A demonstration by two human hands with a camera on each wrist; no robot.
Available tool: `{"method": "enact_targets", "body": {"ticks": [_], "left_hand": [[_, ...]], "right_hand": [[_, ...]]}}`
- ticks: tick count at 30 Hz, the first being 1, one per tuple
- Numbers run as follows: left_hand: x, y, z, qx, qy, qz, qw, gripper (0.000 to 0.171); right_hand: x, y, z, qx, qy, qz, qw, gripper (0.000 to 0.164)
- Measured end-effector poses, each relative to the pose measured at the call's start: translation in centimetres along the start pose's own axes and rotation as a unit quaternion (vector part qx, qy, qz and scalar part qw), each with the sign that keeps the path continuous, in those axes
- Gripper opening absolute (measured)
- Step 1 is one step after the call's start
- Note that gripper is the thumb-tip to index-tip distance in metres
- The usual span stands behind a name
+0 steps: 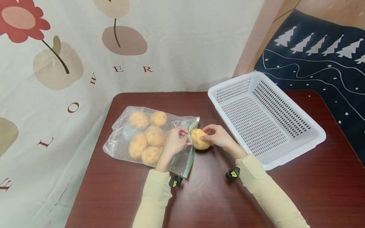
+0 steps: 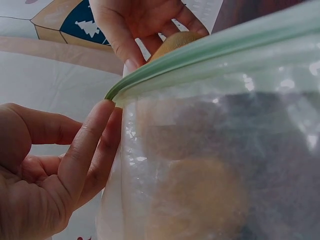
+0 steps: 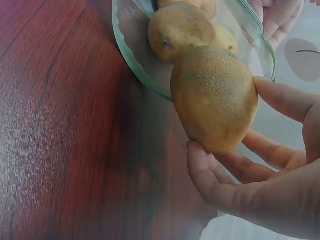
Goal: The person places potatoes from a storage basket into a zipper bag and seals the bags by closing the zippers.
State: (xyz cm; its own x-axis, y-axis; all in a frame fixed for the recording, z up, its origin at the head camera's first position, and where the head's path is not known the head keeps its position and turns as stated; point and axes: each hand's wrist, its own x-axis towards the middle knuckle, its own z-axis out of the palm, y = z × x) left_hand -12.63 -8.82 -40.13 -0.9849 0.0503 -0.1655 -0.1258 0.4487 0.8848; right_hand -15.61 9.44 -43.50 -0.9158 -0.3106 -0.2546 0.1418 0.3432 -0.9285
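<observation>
My right hand [image 1: 219, 136] holds a yellow-brown pear [image 1: 199, 139] between thumb and fingertips, right at the mouth of a clear zip bag [image 1: 119, 148]. The right wrist view shows this pear [image 3: 215, 100] closely, rough-skinned on top and overlapping the bag's green rim [image 3: 135, 70]. Several more pears [image 1: 155, 136] lie inside the bag, which rests flat on the table. With its fingertips my left hand [image 1: 175, 141] pinches the bag's edge by the green zip strip [image 1: 189, 161]. In the left wrist view, the left hand [image 2: 65, 155] grips that edge at a corner of the strip.
A white slotted plastic basket [image 1: 265, 117] stands at the right on the dark red table [image 1: 211, 196]. Behind the table hangs a light cloth [image 1: 185, 47] with flowers and letters. A dark blue cloth [image 1: 313, 63] with white trees hangs at the far right.
</observation>
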Motion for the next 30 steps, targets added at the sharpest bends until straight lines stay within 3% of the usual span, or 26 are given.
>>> {"method": "enact_targets", "body": {"ticks": [7,15,24,30], "left_hand": [[0.0,0.0,0.1,-0.046,-0.013,-0.019,0.9987,0.015],[0.1,0.0,0.1,-0.05,-0.014,-0.023,0.9984,0.016],[0.1,0.1,0.0,-0.045,-0.012,-0.016,0.9988,0.014],[0.1,0.0,-0.1,-0.041,-0.008,-0.018,0.999,0.014]], "right_hand": [[0.7,-0.1,1.0,0.003,-0.022,0.016,1.0,0.037],[1.0,-0.2,1.4,0.002,-0.026,0.03,0.999,0.038],[0.9,0.3,0.8,0.1,-0.024,0.037,0.994,0.035],[1.2,0.5,1.0,0.12,-0.013,0.049,0.991,0.033]]}}
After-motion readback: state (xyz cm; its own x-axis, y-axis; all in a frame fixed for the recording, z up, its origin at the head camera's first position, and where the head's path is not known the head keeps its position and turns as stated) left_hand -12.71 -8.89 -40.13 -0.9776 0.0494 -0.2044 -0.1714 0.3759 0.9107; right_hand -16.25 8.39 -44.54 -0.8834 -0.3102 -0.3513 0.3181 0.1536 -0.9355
